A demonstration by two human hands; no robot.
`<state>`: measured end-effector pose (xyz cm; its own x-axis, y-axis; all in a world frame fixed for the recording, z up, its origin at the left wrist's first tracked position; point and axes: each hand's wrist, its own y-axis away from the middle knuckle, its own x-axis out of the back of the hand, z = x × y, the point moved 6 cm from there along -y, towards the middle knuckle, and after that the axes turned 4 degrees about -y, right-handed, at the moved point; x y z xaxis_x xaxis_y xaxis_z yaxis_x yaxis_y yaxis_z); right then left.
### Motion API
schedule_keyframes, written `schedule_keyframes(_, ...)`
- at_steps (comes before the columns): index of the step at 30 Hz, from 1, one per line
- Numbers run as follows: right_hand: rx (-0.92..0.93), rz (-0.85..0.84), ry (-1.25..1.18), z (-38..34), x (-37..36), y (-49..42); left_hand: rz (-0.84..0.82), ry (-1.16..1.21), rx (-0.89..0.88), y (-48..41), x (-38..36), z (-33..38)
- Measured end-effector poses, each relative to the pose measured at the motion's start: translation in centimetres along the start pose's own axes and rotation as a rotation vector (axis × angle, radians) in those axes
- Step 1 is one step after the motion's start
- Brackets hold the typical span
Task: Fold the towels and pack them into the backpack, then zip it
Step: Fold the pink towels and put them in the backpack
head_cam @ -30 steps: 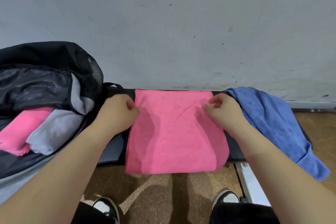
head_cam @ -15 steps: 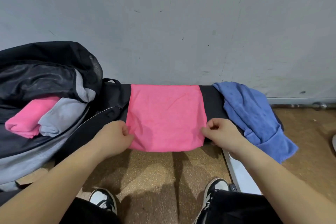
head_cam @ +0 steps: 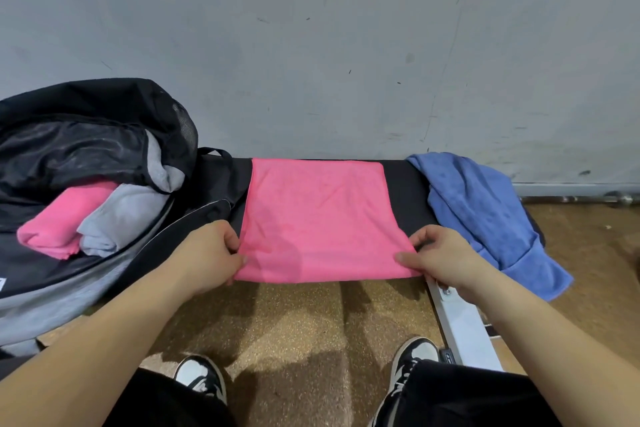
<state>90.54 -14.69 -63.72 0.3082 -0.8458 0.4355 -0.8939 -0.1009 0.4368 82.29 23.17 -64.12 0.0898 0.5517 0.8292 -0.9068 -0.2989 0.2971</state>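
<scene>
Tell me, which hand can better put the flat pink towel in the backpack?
Left, probably: the left hand pinches the pink towel on the side nearest the open backpack, while the right hand pinches the opposite corner.

left hand (head_cam: pixel 204 255): pinches pink towel (head_cam: pixel 318 218) | right hand (head_cam: pixel 443 260): pinches pink towel

Bare, gym-like room, we're indoors.
Scuffed grey wall (head_cam: pixel 311 45), speckled cork-brown floor (head_cam: pixel 294 322), and a black padded bench (head_cam: pixel 401 198) on a white metal frame (head_cam: pixel 460 329).
</scene>
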Motion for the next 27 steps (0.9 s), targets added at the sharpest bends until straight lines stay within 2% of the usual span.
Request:
schedule_keyframes(2,-0.044,0.036,0.116,0.7,0.7,0.0,-0.007,-0.091,-0.020,0.0,0.0,0.0)
schedule_keyframes(4,-0.004,0.101,0.262,0.7,1.4,0.0,0.028,-0.193,-0.066,0.2,0.1,0.3)
schedule_keyframes(6,0.194,0.197,0.397,-0.6,1.5,0.1,0.170,-0.262,-0.216,0.8,0.4,1.4)
schedule_keyframes(8,0.436,0.175,0.415,-2.1,0.0,0.7,0.294,-0.283,-0.482,1.8,-0.1,3.2)
schedule_keyframes(10,0.617,0.115,0.508,-2.8,-2.4,1.3,0.286,-0.398,-0.705,2.8,-1.9,4.5)
schedule_keyframes(11,0.681,0.104,0.587,-2.6,-3.5,1.4,0.275,-0.491,-0.752,2.8,-2.9,4.6)
schedule_keyframes(14,0.768,0.173,0.858,-1.3,-5.5,1.1,0.265,-0.690,-0.734,2.3,-5.0,3.9)
schedule_keyframes(16,0.781,0.196,0.975,-0.5,-5.9,0.6,0.300,-0.697,-0.767,2.2,-5.0,3.5)
schedule_keyframes(18,0.837,0.187,1.028,0.1,-5.9,0.4,0.279,-0.617,-0.820,2.1,-4.4,3.1)
schedule_keyframes(21,0.900,0.165,1.047,0.7,-5.0,0.0,0.166,-0.373,-0.818,1.8,-2.5,2.4)
schedule_keyframes(27,0.967,0.087,0.816,0.7,-3.2,-0.7,0.021,-0.041,-0.543,1.3,-0.4,0.7)
